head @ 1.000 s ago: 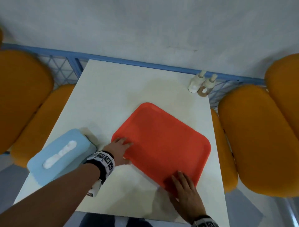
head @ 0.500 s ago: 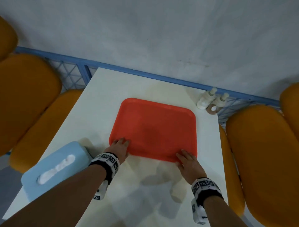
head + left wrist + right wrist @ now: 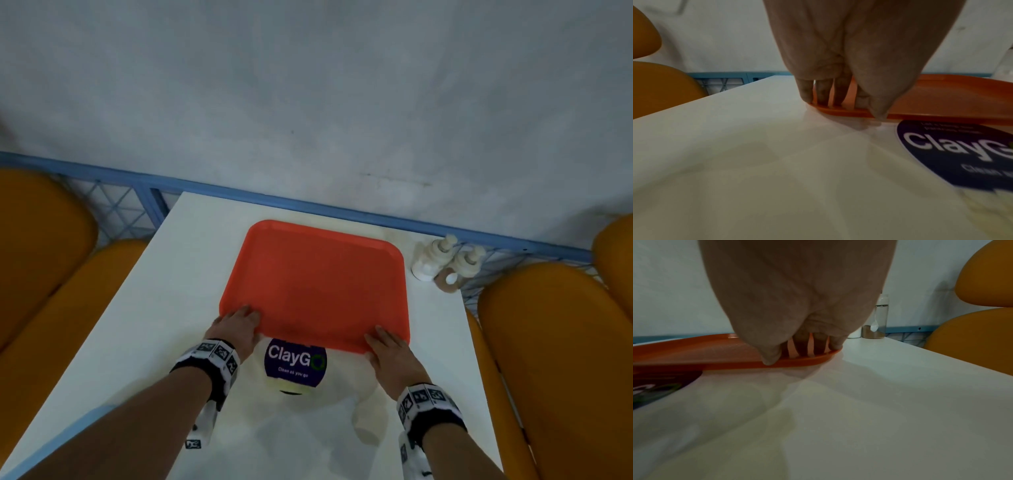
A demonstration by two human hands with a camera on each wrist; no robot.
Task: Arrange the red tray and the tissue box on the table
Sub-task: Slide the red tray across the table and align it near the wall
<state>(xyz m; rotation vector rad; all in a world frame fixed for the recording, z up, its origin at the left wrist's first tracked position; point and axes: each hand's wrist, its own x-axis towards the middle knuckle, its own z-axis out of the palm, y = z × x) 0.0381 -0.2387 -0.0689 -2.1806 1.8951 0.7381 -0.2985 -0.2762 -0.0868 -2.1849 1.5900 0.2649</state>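
Observation:
The red tray lies flat on the white table, square to its edges and toward the far side. My left hand rests on the tray's near left corner. Its fingers lie straight on the rim of the tray. My right hand rests the same way on the near right corner, fingers flat on the tray. Of the pale blue tissue box only a strip shows, at the lower left beside my left forearm.
A round dark blue "ClayGo" sticker sits on the table just in front of the tray. Two condiment bottles stand at the far right corner. Orange seats flank the table; a blue rail and wall lie behind.
The tray has turned from a diagonal to square and slid away toward the wall under both hands. The sticker is now uncovered, and the tissue box has dropped almost out of view.

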